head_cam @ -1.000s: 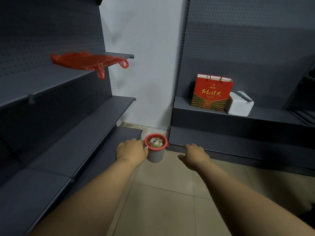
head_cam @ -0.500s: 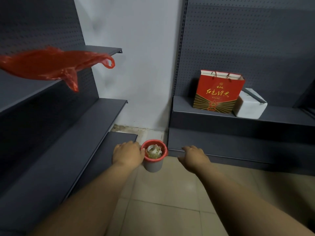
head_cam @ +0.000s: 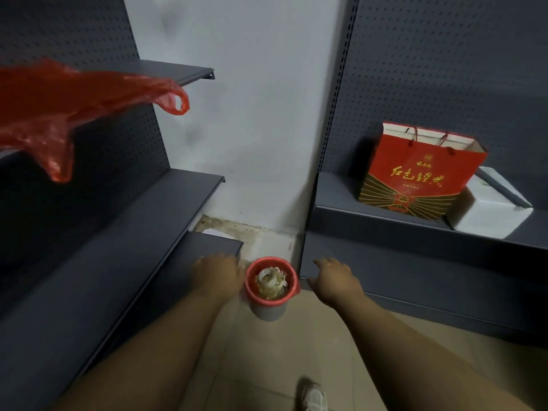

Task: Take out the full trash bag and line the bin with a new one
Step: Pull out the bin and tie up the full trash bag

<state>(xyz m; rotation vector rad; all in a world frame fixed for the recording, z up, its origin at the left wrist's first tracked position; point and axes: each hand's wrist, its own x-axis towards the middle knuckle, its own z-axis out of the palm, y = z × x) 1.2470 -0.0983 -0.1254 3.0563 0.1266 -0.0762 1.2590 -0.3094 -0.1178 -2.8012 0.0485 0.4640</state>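
Beside the bin [head_cam: 268, 310], both hands [head_cam: 218, 274] seemingly empty.

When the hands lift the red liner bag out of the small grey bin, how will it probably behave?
The red liner bag is thin film folded over the rim of the grey bin, so it will likely be floppy and sag. The crumpled trash looks light. The small bin may lift or tip with it unless one hand steadies it.
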